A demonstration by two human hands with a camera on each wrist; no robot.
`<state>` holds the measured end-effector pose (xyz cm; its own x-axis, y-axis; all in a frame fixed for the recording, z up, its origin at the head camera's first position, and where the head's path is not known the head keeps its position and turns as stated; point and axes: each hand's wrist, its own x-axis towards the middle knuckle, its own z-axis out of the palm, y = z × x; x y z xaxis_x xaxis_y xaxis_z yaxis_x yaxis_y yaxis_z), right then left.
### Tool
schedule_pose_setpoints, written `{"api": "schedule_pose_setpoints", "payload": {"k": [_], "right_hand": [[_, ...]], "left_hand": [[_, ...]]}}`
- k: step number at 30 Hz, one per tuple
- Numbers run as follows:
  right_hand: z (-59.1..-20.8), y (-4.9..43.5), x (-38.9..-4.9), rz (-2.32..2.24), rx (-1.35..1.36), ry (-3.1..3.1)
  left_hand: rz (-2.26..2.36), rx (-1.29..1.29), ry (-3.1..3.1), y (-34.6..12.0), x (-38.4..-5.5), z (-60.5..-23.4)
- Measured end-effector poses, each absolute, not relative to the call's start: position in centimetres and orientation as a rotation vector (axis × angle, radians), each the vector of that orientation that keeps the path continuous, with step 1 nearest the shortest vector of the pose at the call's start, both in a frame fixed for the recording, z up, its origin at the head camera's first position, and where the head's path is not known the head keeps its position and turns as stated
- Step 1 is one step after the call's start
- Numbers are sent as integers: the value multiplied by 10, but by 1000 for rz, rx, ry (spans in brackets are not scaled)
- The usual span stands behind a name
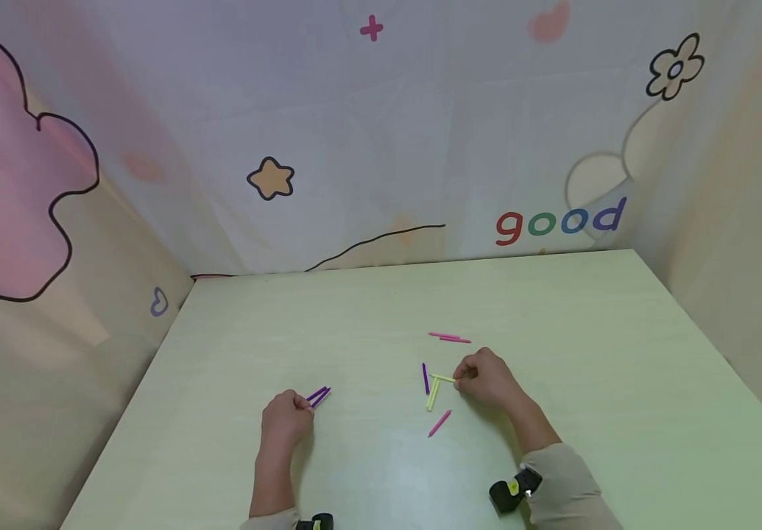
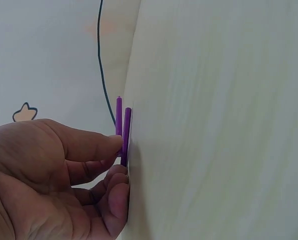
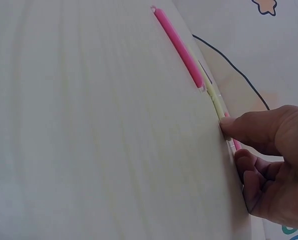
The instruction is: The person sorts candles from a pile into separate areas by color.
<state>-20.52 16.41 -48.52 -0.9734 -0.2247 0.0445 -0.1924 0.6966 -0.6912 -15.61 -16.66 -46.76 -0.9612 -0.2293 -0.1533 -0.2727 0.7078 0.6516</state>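
Person's two hands at a pale, wood-grained table [image 1: 221, 338] before a printed fabric backdrop [image 1: 381, 132]. The left hand [image 1: 286, 421], at the left, grips two slim purple sticks [image 1: 318, 397] between thumb and fingers, their exposed ends pointing far and right. The right hand [image 1: 487, 377], right of centre, pinches the right end of a slim yellow stick [image 1: 443, 378]; the left end lies by the far end of a yellow pair [image 1: 433, 394] set side by side. The head view alone gives the whole layout: a single purple stick [image 1: 425, 378] just left of the yellow sticks, two slim pink sticks [image 1: 450, 338] on the far side, and a lone pink stick [image 1: 439, 424] on the near side. The left wrist view shows the thumb tip against one purple stick and a narrow gap between the two. The right wrist view resolves small pale tips on the lone pink stick, blurred elsewhere.
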Motion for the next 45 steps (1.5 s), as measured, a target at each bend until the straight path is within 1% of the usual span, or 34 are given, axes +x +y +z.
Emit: {"api": "schedule_pose_setpoints", "payload": {"k": [8,16,24,31,37,45], "right_hand": [[-483,164,-205,-1147,-345,2859],[-487,164,-205,-1236,-239,2797],[-484,164,-201,-1245,-297,2806],[-480,162,-194,-1237,-307,2828],[-473,164,-189,-1232,-274,2844],[-467,178,-181,-1235,-276,2865]], "left_hand": [[1089,-399,2866,-167,-158,-469],[1076,-443,2849,-170,-159,-474],[1096,-435,2833,-170,-157,-474],[1128,-497,2796,-170,-156,-472],[1159,-419,2826,-168,-151,-473],[1149,-401,2828,-164,-147,-470]]}}
